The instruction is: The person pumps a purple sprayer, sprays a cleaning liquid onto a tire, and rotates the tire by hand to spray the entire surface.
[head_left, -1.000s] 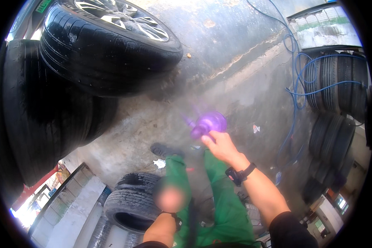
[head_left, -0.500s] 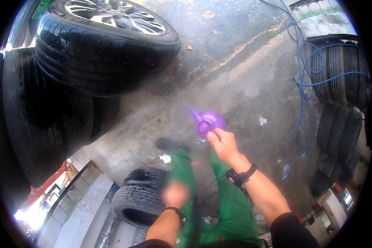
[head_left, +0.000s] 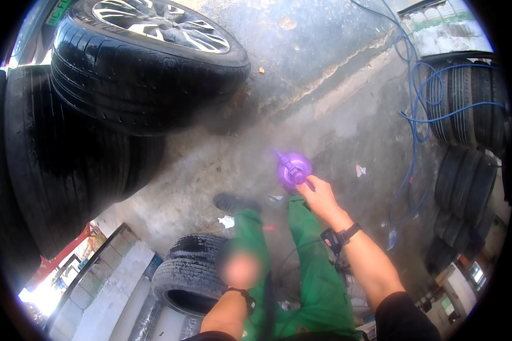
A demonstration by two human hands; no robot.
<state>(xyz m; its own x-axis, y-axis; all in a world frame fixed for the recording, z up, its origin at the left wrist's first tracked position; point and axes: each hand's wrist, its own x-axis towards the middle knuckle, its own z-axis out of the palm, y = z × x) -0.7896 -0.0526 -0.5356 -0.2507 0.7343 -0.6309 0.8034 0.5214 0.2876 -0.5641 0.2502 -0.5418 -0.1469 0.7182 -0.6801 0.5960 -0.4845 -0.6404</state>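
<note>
Lowered slightly, right hand (head_left: pixel 322 196) grips purple spray bottle (head_left: pixel 293 169) above it.

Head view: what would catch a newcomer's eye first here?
The bright purple plastic spray bottle in the right hand, held out over the wet grey concrete floor at centre. Next, the big black tyre on a silver alloy rim at upper left, and the blue hose snaking down the right side.

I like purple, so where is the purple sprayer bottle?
In the head view, the purple sprayer bottle sits just right of centre, held by the right hand above the wet concrete floor.
</note>
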